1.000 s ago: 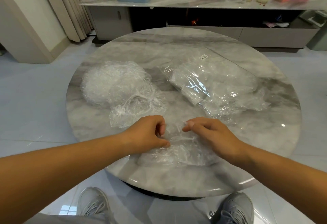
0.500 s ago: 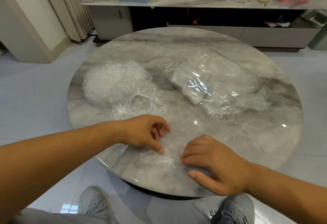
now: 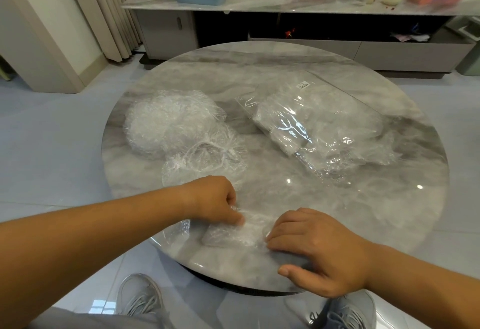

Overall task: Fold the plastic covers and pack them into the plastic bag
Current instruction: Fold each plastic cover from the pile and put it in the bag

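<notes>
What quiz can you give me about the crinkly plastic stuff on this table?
1. True or false: the pile of loose covers lies left of the plastic bag.
2. What lies between the left hand and the right hand? A) folded cover B) spoon C) cup
3. How many hands touch the folded cover?
Key: 1 true; 2 A; 3 two.

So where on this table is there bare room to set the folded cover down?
Bare: the far side of the table behind the heap of covers and plastic bag; the right front between bag and right hand. Crowded: the near edge, where left hand and right hand press the folded cover.
</notes>
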Tool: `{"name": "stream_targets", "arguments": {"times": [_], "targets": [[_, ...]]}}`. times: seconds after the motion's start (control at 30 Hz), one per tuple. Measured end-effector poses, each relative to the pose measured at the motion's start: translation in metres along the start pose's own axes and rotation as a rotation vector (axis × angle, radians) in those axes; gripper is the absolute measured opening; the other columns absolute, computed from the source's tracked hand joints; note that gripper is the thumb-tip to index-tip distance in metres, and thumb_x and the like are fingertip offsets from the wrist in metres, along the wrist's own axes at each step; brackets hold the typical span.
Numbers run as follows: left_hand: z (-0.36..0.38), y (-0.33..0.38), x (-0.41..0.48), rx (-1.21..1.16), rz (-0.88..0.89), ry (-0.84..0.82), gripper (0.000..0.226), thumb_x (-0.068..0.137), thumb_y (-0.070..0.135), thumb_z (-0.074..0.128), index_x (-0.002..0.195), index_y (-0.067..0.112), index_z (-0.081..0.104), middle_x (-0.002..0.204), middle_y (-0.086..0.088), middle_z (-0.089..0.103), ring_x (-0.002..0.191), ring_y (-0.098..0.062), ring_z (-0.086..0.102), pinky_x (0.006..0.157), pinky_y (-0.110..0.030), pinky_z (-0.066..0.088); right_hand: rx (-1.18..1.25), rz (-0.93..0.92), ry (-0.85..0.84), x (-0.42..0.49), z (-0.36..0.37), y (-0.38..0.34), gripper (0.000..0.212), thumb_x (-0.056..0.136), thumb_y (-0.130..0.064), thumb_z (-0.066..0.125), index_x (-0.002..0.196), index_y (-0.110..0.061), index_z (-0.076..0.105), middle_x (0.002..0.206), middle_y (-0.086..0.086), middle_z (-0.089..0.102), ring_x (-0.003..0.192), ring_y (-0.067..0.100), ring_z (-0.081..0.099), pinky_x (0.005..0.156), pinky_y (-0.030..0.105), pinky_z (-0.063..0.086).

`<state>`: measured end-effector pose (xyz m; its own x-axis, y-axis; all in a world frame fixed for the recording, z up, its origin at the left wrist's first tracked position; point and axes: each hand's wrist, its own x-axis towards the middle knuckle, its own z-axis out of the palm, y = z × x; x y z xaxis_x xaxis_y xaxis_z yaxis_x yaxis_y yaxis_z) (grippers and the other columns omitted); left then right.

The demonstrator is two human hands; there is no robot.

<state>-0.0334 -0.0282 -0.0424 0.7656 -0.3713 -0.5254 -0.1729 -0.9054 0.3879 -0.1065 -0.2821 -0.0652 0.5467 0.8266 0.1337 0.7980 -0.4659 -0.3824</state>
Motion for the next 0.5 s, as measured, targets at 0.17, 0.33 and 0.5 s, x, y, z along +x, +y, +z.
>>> {"name": "stream_targets", "arguments": {"times": [0.17, 0.33, 0.5], "targets": [[-0.005, 0.001, -0.002, -0.110, 0.037, 0.042, 0.027, 0.084, 0.038, 0.080, 0.074, 0.019, 0.063, 0.064, 0.009, 0.058, 0.058, -0.006, 0.052, 0.059, -0.019, 0.043, 0.121, 0.086, 0.197, 0.003, -0.006, -0.002, 0.044, 0.101, -0.040, 0.054, 0.134, -0.012, 0.061, 0.130, 0.000, 0.063, 0.118, 0.017, 0.060, 0.090, 0.037, 0.053], [-0.003, 0.004, -0.002, -0.284, 0.047, 0.084, 0.025, 0.083, 0.031, 0.082, 0.080, 0.016, 0.062, 0.051, 0.014, 0.053, 0.044, 0.003, 0.048, 0.050, -0.012, 0.039, 0.011, 0.137, 0.251, 0.015, -0.008, -0.004, 0.034, 0.099, -0.036, 0.057, 0.124, -0.016, 0.067, 0.128, -0.004, 0.063, 0.119, 0.016, 0.056, 0.096, 0.040, 0.046], [0.002, 0.008, -0.004, -0.313, 0.033, 0.125, 0.029, 0.086, 0.031, 0.078, 0.075, 0.019, 0.054, 0.063, 0.011, 0.050, 0.051, 0.000, 0.045, 0.055, -0.015, 0.038, -0.097, 0.127, -0.044, 0.012, 0.001, -0.007, 0.041, 0.102, -0.050, 0.043, 0.125, -0.024, 0.065, 0.137, -0.008, 0.057, 0.118, 0.015, 0.051, 0.097, 0.037, 0.041]]}}
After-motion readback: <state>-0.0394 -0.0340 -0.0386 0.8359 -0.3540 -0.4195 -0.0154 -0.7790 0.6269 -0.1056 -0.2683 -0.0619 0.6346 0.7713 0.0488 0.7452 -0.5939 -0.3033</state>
